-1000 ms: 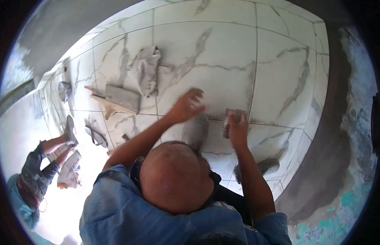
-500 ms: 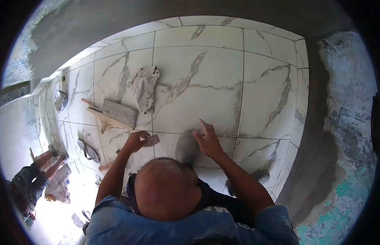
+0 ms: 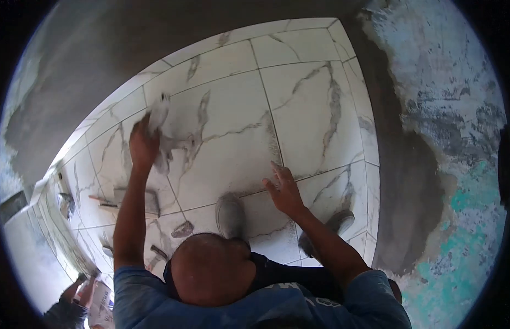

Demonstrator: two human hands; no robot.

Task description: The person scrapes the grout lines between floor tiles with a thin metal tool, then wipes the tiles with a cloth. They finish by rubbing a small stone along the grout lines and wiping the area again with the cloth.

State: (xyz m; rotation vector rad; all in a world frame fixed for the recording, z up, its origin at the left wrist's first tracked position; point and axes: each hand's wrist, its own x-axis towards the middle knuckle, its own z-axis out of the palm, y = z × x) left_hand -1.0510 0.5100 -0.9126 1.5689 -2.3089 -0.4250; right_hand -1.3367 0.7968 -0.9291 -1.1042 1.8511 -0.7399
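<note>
My left hand (image 3: 144, 143) reaches out over the marbled tile floor (image 3: 227, 164) and grips a pale grey cloth (image 3: 159, 118), which is lifted and blurred by motion. My right hand (image 3: 284, 189) hovers above the tiles to the right of a grey shoe (image 3: 231, 215), its fingers apart and nothing in it. A small flat reddish-grey piece (image 3: 182, 229) lies on the floor left of that shoe. Behind my left forearm, a grey flat board (image 3: 151, 203) rests on the tiles.
A second shoe (image 3: 341, 222) is at the right. Dark plaster (image 3: 411, 219) edges the tiles beside a peeling blue-green wall (image 3: 468, 241). A dark curved object (image 3: 159, 252) lies near my knee. At the lower left are another person's arms (image 3: 82, 290) and a printed bag (image 3: 101, 307).
My left hand has let go of the small flat piece, moved forward and taken hold of the cloth. The view has turned and shifted to the right.
</note>
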